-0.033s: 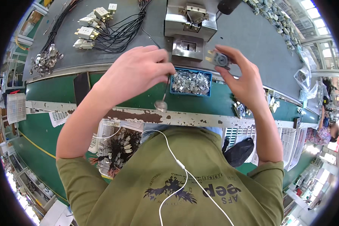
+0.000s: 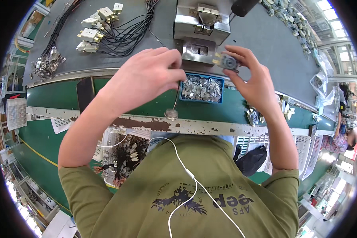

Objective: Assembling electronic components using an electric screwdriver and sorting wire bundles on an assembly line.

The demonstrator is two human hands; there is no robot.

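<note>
The right hand (image 2: 254, 77) holds a small round grey component (image 2: 229, 62) with brass terminals between the thumb and the fingertips, raised in front of the face so that its flat side is turned toward the eyes, probably to see where a part must go in. The left hand (image 2: 148, 77) is closed in a pinch at the fingertips, just over the left edge of the blue bin (image 2: 202, 88); what it pinches is too small to tell, perhaps one metal clip. A thin metal rod with a round disc at its lower end (image 2: 171, 114) hangs or stands below this hand, near the chipped white rail (image 2: 210, 127) of the bench. The bin is full of small shiny metal clips and sits between both hands, close enough for either one to pick from it. Just behind the bin stands a small metal press fixture (image 2: 201, 27) on the grey belt (image 2: 261, 39). Farther left on the belt lie switches with black wires (image 2: 103, 27) and a pile of round metal caps (image 2: 47, 63). A white earphone cable (image 2: 186, 170) runs down the olive shirt.
</note>
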